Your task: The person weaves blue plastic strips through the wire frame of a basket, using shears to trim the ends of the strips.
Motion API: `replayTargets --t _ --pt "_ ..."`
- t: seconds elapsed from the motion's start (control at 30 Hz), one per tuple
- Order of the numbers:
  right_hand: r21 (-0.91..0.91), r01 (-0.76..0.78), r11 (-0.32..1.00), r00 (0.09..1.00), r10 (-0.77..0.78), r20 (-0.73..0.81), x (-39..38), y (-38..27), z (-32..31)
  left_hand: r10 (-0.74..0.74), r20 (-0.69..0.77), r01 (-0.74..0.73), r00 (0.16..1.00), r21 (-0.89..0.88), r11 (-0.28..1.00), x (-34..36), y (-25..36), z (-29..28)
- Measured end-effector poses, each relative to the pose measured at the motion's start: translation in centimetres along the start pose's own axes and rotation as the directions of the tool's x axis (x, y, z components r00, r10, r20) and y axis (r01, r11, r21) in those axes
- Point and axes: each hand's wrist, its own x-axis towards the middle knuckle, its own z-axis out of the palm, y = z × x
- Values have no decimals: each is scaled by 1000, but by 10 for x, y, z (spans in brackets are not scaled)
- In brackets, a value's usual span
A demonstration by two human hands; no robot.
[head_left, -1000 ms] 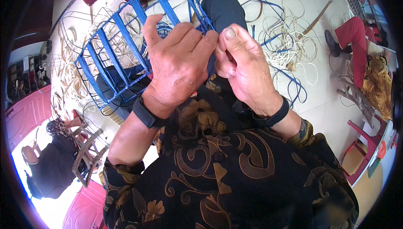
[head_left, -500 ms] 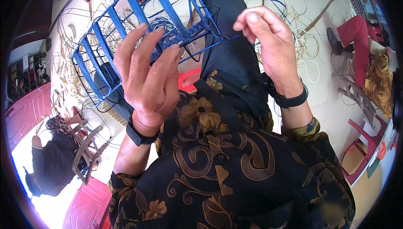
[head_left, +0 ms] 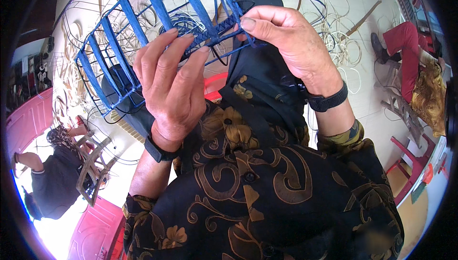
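Note:
A blue openwork frame (head_left: 151, 2) of flat slats and thin rods, part of it wrapped in blue strands, rests over my dark-trousered legs. My left hand (head_left: 171, 88) lies against its near side, fingers apart and slightly bent, fingertips touching the wrapped rail (head_left: 225, 25). The left thumb is hidden. At the frame's right end my right hand (head_left: 291, 40) pinches with thumb and forefinger right by the corner. Whatever sits between those fingertips is too small to make out. A dark thin loop (head_left: 220, 58) hangs from the rail between my hands.
Pale loose strands (head_left: 339, 31) lie tangled on the tiled floor to the right, and more strands (head_left: 71, 69) at the left. One person (head_left: 57, 179) sits low at the left beside a wooden stool (head_left: 93, 174); another in red trousers (head_left: 404, 52) sits at the right.
My right hand has moved left onto the frame's right corner, from beside it. The frame's left end has shifted slightly up and left, and my left hand has slid a little right.

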Motion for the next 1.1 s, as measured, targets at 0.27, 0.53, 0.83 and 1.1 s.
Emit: replayTargets --t 0.27,0.53,0.83,1.1 --pt "-160 38 986 994 -54 -96 -10 4 -1 9 2 -9 1000 -2 1000 5 -1 -2" --pt "-475 375 797 873 -475 -109 -25 4 2 16 -10 -17 1000 -33 999 12 6 3" --pt "-200 437 877 879 -463 -109 -24 2 17 -26 -21 28 999 69 997 40 17 22" --pt "-64 357 932 927 -362 -100 -11 -6 18 -28 110 20 994 76 997 55 27 25"
